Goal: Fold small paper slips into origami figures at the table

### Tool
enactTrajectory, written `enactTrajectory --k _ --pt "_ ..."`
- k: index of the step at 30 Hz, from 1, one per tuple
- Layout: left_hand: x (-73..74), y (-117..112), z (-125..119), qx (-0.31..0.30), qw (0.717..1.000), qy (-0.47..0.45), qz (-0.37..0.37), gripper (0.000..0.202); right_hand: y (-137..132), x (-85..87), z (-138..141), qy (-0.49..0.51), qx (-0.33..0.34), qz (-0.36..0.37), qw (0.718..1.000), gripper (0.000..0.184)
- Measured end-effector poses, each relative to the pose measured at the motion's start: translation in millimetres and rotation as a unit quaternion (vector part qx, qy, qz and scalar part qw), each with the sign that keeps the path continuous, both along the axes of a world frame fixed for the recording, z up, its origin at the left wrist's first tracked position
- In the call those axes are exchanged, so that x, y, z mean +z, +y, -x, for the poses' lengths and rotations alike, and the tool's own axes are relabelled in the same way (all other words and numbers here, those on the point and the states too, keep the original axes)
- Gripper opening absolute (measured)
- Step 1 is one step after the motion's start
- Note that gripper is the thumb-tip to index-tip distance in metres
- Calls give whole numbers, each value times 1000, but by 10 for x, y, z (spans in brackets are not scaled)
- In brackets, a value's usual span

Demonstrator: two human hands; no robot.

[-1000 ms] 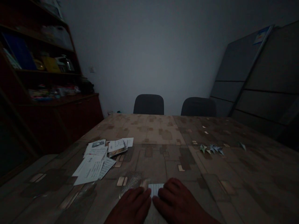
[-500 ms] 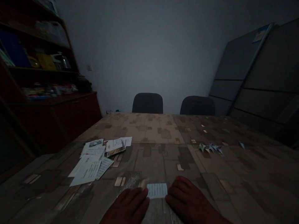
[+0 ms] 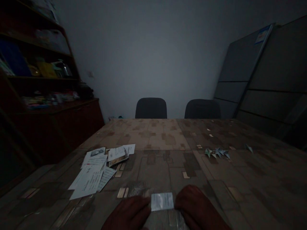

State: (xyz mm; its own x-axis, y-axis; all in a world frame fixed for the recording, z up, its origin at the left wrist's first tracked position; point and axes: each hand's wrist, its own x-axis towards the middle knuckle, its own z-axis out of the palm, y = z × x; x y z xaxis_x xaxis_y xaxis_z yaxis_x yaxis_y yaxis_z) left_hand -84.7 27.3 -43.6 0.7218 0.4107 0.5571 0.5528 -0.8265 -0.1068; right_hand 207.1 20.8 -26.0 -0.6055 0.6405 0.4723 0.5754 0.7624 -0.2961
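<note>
A small pale slip of paper (image 3: 162,201) lies on the patterned table (image 3: 168,137) near the front edge. My left hand (image 3: 130,213) rests with its fingers curled on the slip's left end. My right hand (image 3: 195,207) presses the slip's right end, fingers bent down onto it. Both hands hold the slip flat between them. The room is very dark and fine detail of the fingers is lost.
A spread of white papers and cards (image 3: 96,171) lies at the left of the table. Several small folded paper shapes (image 3: 217,152) sit at the right. Two dark chairs (image 3: 151,108) stand behind the table. A wooden shelf unit (image 3: 35,89) fills the left; grey panels (image 3: 259,73) lean at the right.
My hands have drawn apart along the slip, so more of its width shows between them. The view has shifted slightly.
</note>
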Motion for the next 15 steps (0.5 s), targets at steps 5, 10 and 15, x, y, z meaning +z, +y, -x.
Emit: enactTrajectory --k 5,10,15 --pt "149 97 -217 31 984 -50 168 51 50 22 53 20 -58 51 997 47" --pt "265 158 -370 47 970 -50 232 55 86 36 155 4 -60 93 994 29" --pt "232 153 -389 31 981 -62 182 36 63 49 188 56 -43 60 996 15"
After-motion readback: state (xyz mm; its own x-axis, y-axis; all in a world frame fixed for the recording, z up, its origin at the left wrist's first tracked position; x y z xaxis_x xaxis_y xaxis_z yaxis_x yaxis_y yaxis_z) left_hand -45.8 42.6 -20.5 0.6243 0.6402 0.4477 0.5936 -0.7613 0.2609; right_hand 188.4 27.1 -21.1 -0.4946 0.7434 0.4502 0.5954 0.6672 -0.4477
